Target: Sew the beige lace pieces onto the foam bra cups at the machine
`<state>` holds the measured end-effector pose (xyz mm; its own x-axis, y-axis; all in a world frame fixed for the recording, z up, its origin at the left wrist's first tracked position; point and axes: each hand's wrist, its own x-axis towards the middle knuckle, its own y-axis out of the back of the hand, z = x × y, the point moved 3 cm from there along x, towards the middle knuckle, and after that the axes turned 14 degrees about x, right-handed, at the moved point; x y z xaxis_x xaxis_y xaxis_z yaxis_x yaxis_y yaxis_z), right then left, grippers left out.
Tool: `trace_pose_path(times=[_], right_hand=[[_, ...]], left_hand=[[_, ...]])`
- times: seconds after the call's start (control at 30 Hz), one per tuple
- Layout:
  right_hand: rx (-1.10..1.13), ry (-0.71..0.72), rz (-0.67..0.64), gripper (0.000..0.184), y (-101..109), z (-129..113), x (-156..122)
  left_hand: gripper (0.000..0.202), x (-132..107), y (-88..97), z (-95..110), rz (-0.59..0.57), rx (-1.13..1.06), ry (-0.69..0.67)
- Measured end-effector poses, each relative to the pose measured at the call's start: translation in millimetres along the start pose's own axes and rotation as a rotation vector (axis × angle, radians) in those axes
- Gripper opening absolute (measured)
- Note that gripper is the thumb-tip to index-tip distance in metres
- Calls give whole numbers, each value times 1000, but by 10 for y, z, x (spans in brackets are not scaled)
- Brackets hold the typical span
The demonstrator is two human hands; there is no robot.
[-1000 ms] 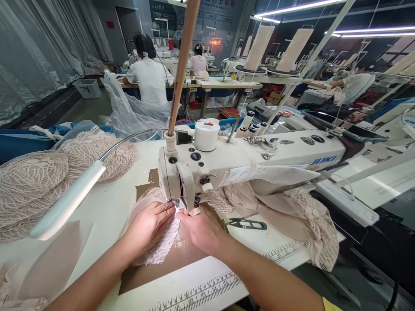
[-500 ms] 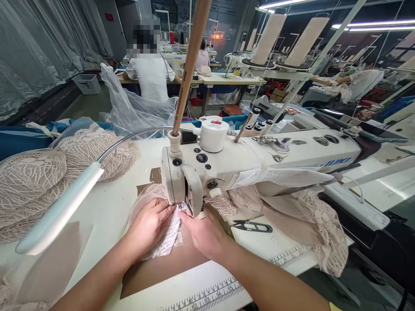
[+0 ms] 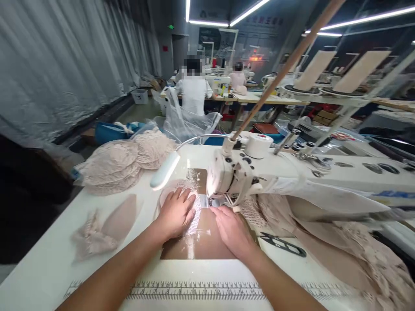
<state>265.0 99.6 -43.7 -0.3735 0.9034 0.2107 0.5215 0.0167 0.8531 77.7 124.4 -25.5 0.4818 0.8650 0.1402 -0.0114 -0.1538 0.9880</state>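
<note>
The lace piece (image 3: 194, 211) lies flat on the brown mat (image 3: 201, 242) on the white tabletop (image 3: 48, 268), directly in front of the sewing machine (image 3: 292, 177). Its long axis runs from the near edge of the mat away from the person, and its far end points toward the needle area under the machine head, where it meets a small metal plate. The left hand (image 3: 175, 214) rests palm down on the left part of the lace piece; its fingers (image 3: 186, 196) are extended, slightly apart, and pressed flat on the fabric rather than closed around it. The right hand (image 3: 231, 229) lies palm down on the mat just beside the right edge of the lace piece; its fingers (image 3: 218, 210) are held together and reach to the base of the machine head, touching the fabric edge near the plate. Neither hand grips anything. A pair of black thread snips (image 3: 285, 244) lies on the tabletop to the right of the right hand. A stack of lace cups (image 3: 116, 166) sits at the far left of the tabletop, and more lace fabric (image 3: 356, 255) is heaped under the machine arm on the right. A printed ruler (image 3: 194, 291) runs along the near edge of the tabletop.
</note>
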Motion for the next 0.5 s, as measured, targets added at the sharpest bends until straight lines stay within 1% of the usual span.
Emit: trace_pose_path(times=[0.07,0.13,0.2,0.23,0.3,0.33,0.37,0.43,0.47,0.5], right_hand=[[34,10,-4,41,3,5,4],[64,27,-8,41,8,2,3],[81,44,-9,42,12,-4,-2],[88,47,-10,42,12,-5,-4],[106,42,-14,42,8,2,-8],[122,37,-13,42,6,9,-10],[145,32,-8,41,9,17,-11],[214,29,6,38,30,24,-19],[263,27,13,36,52,16,-27],[319,21,16,35,81,-4,-40]], left_hand=[[49,-217,108,-126,-12,17,71],[56,-511,191,-331,-14,29,175],[60,-852,224,-638,13,21,355],[58,-1030,219,-818,40,20,464],[56,-1377,171,-1174,100,-10,687],[56,-1540,134,-1328,135,-62,800],[56,-1676,96,-1438,146,-85,849],[51,-1890,47,-1542,160,-129,893],[50,-1968,43,-1535,166,-170,898],[48,-2030,53,-1495,187,-261,910]])
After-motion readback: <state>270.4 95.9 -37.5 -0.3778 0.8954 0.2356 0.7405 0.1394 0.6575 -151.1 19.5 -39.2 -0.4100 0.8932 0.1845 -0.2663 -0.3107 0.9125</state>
